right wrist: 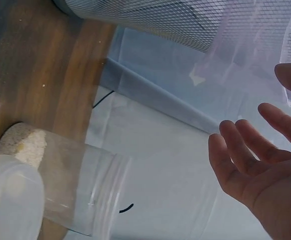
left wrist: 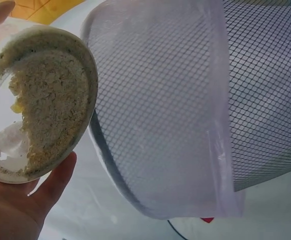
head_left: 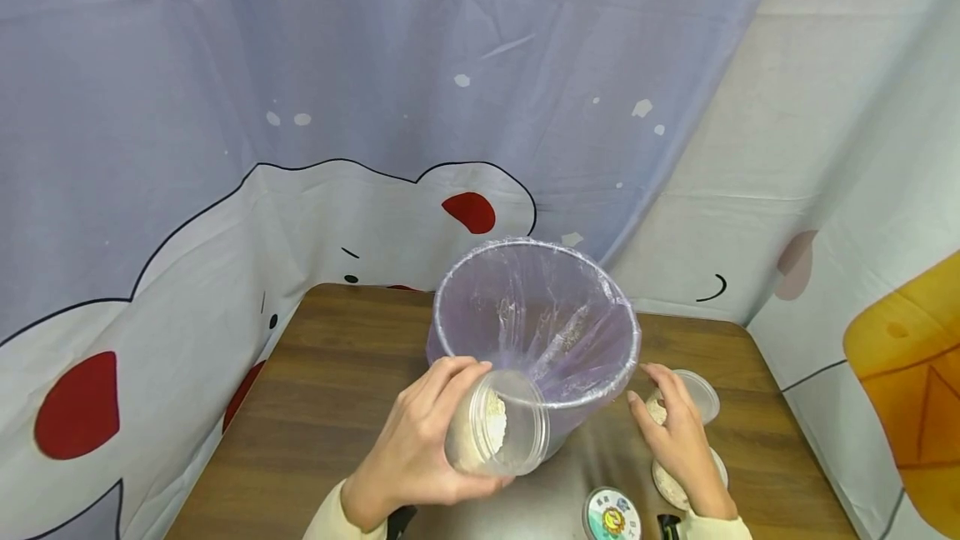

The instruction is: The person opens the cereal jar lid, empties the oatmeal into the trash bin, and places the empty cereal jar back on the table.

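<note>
My left hand (head_left: 420, 432) grips a clear plastic jar (head_left: 525, 440), tipped sideways at the near rim of a wire-mesh bin (left wrist: 270, 90). Pale, crumbly grains (head_left: 495, 423) lie along the jar's lower side; in the left wrist view they cover much of its base. A thin purple bag (head_left: 480, 307) lines the bin and folds down over its rim. Some pale grains cling to the bag inside. To the right of the bin, my right hand (head_left: 678, 440) is held in the air with fingers loosely bent and nothing in them.
Two more clear jars with pale grains, one farther back (head_left: 705, 397) and one nearer (head_left: 667, 486), stand under and beside the right hand on the wooden table (head_left: 337, 373). A round printed lid (head_left: 612, 515) lies at the front. Patterned cloth (head_left: 375, 90) hangs behind.
</note>
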`<state>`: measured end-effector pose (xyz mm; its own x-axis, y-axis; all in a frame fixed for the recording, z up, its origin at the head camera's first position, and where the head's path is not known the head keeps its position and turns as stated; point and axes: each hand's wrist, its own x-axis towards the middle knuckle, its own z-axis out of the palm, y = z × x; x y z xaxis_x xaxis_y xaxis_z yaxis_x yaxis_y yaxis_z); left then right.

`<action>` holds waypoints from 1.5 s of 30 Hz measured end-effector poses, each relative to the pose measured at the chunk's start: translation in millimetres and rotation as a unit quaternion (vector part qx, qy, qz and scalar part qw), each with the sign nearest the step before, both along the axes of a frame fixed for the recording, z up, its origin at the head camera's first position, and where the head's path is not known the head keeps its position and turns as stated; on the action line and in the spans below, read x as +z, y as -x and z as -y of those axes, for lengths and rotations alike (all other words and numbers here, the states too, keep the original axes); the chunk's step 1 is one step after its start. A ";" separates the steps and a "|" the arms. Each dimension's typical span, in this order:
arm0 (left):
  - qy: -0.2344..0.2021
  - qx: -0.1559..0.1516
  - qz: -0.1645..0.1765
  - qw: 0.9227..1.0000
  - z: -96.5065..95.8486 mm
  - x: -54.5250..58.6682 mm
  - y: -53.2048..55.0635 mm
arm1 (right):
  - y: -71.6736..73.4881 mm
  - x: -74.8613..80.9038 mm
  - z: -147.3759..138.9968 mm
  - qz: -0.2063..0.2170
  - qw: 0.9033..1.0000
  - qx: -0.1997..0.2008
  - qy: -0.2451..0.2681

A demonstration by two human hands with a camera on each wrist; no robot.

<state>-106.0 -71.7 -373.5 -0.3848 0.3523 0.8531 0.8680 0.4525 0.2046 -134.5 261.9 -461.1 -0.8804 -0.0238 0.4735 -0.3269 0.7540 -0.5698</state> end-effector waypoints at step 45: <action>0.026 0.084 0.031 0.996 2.4 31.6 13.3 | 33.3 69.3 6.6 -0.044 0.998 0.027 0.030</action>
